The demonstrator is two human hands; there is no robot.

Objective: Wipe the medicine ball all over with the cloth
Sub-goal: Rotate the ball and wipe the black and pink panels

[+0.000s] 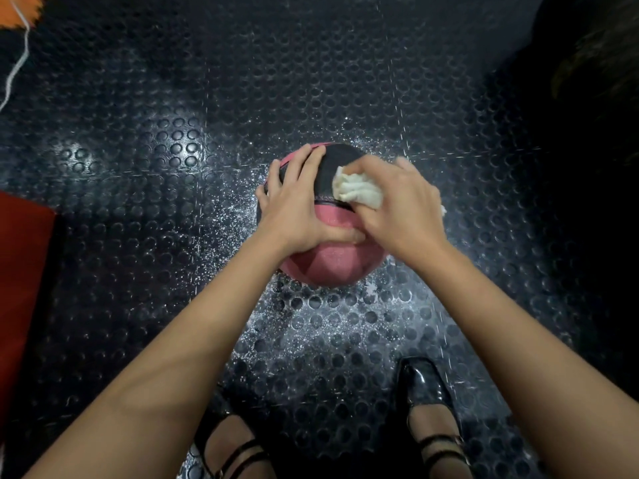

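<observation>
Matting of black rubber studded with round raised dots [138, 236] covers the floor, speckled with white dust around the middle. At the far left edge lies a flat red-orange pad [20, 271], and above it, in the top corner, an orange object [17, 8] with a thin white cord [17, 60] trailing down. Right of these, near the centre of the floor, sits the round pink-and-black rubber medicine ball [328, 264] — a sphere, so it has no long axis; its black panel faces up and away, its pink panel faces the person. The left hand [297, 202] lies on the ball's upper left side, fingers spread and fairly straight over the black panel, thumb stretched rightward across the pink, forearm reaching in from the lower left. Just beside it the right hand [401, 205] comes in from the lower right, its fingers curled round a bunched white cloth [356, 190] — the wad is pressed against the top of the ball at the seam between black and pink. Below, two glossy black strapped shoes [425, 388] stand on the matting.
</observation>
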